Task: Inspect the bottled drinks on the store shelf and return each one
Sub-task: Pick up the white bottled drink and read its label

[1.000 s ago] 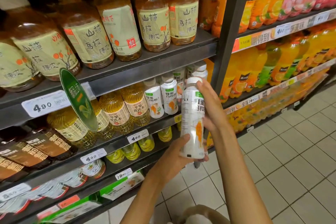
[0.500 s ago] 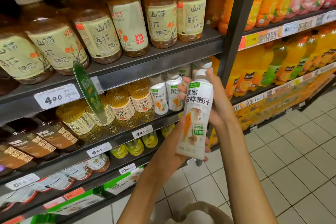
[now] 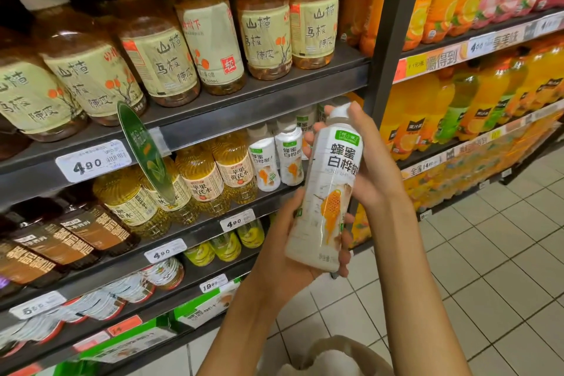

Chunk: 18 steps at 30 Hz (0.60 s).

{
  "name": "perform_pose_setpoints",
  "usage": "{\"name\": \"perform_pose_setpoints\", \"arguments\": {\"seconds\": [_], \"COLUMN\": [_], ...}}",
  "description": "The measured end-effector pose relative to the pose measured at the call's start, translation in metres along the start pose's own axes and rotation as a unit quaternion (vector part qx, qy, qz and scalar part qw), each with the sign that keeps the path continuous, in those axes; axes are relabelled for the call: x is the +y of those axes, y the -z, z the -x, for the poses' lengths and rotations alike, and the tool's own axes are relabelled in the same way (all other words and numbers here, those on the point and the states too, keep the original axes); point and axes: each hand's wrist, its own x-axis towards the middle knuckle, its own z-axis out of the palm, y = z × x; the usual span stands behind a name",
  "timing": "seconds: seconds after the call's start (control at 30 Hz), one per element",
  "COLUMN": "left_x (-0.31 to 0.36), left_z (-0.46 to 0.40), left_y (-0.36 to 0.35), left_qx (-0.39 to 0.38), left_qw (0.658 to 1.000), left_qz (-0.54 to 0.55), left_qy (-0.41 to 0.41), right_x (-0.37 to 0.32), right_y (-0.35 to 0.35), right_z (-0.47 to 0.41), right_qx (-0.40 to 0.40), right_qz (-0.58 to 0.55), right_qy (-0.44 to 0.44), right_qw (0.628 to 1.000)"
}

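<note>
Now | white bottle [image 3: 328, 192] upright | gripped between both hands: left [image 3: 283, 250] low, right [image 3: 372, 168] high

The white bottle [image 3: 328, 192] hides the left hand's fingers [image 3: 345, 256].

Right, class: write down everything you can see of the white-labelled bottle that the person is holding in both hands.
The white-labelled plastic bottle is slim, with a whitish cap, a green logo, dark Chinese characters and an orange honeycomb picture. It looks sealed, and it tilts slightly, cap up. The left hand grips its lower part; the right hand holds the upper part from behind, fingers near the cap. It is held off the shelf, in front of matching white bottles.
</note>
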Motion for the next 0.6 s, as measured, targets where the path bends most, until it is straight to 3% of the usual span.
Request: {"name": "perform_pose_setpoints", "arguments": {"seconds": [0.07,0.13,0.23,0.3,0.4,0.5,0.6], "left_x": [-0.003,-0.005,-0.003,0.000,0.003,0.007,0.005], "left_z": [-0.002,-0.001,0.004,0.005,0.003,0.006,0.003], "left_y": [-0.001,0.000,0.001,-0.001,-0.004,-0.007,-0.008], "left_qx": [0.001,0.051,0.126,0.139,0.154,0.073,0.021], "left_qw": [1.000,0.995,0.965,0.958,0.966,0.995,0.999], "left_qz": [-0.009,-0.082,-0.220,-0.236,-0.193,-0.057,0.033], "left_qy": [0.016,0.014,-0.067,-0.083,-0.081,-0.046,0.019], "right_x": [0.000,-0.001,-0.008,-0.008,-0.007,-0.005,0.006], "right_y": [-0.003,-0.004,-0.007,-0.008,-0.009,-0.007,-0.008], "right_z": [0.001,0.002,0.005,0.005,0.002,-0.003,-0.007], "right_qx": [0.003,0.010,0.040,0.061,0.052,0.027,-0.005], "right_qz": [-0.002,0.020,0.115,0.152,0.131,0.021,-0.024], "right_qy": [-0.002,0.016,0.074,0.091,0.070,0.021,-0.006], "right_qw": [1.000,1.000,0.990,0.982,0.987,0.999,1.000]}}
